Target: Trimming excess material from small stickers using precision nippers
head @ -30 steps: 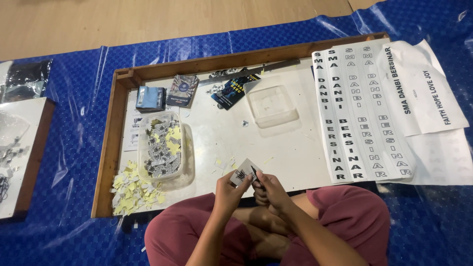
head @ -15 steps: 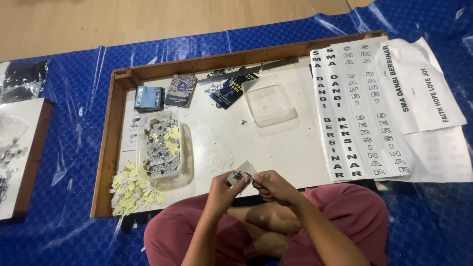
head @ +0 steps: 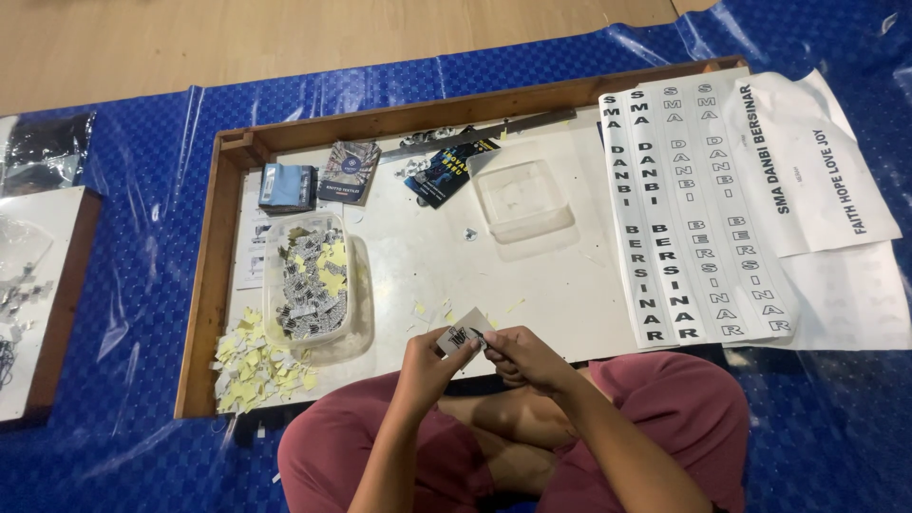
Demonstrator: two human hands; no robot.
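Note:
My left hand (head: 429, 361) and my right hand (head: 521, 355) meet over the near edge of a wooden tray (head: 215, 256). Between their fingertips they pinch a small white printed sticker piece (head: 463, 335). To the left in the tray stands a clear plastic tub (head: 310, 285) filled with several small printed pieces and yellow backing scraps. A heap of yellow and white paper scraps (head: 255, 366) lies at the tray's near left corner. I sit cross-legged in maroon trousers (head: 665, 418).
An empty clear tub (head: 524, 199), a small blue box (head: 286, 185), dark booklets (head: 350, 171) and a metal ruler (head: 494, 131) lie at the tray's far side. Printed white sheets (head: 703, 209) overlap its right edge. Blue plastic sheeting (head: 133, 285) covers the floor; another board (head: 38, 294) sits left.
Both hands have stayed together at the tray's near edge, shifting the small sticker piece slightly between the fingers. Nothing else has moved.

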